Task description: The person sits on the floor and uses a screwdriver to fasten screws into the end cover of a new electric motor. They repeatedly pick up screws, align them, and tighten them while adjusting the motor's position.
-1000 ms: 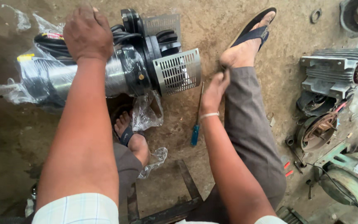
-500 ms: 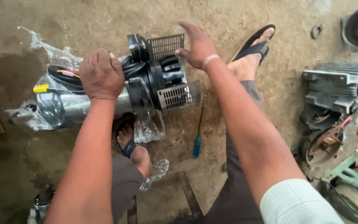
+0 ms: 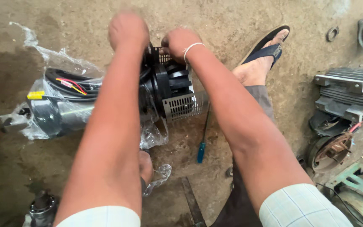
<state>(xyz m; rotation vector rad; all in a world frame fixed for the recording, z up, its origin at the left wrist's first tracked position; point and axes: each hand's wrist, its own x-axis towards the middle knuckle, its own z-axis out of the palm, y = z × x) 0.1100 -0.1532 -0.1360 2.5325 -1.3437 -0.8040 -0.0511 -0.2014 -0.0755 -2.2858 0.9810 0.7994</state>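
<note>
Pump (image 3: 106, 105) lay on its side across the left-centre of the frame, on the concrete floor (image 3: 240, 21), its grey body half inside a torn clear plastic bag (image 3: 43, 54) and its black end with the grey grille (image 3: 183, 106) toward the middle. Half a second before, the left hand had rested on top of the body and the right hand had hovered open beyond the grille; now both had moved to the far side of the black end, at the top centre. The left hand (image 3: 127, 29) was curled over that end, and the right hand (image 3: 179, 42) sat just beside it, fingers bent onto the upper grille piece (image 3: 158, 54). How firmly either gripped could not be told, since the fingers were hidden. The shift suggested that work had passed from steadying the pump to handling its grille end with both hands. A blue-handled screwdriver (image 3: 202, 141) lay untouched below the grille.
</note>
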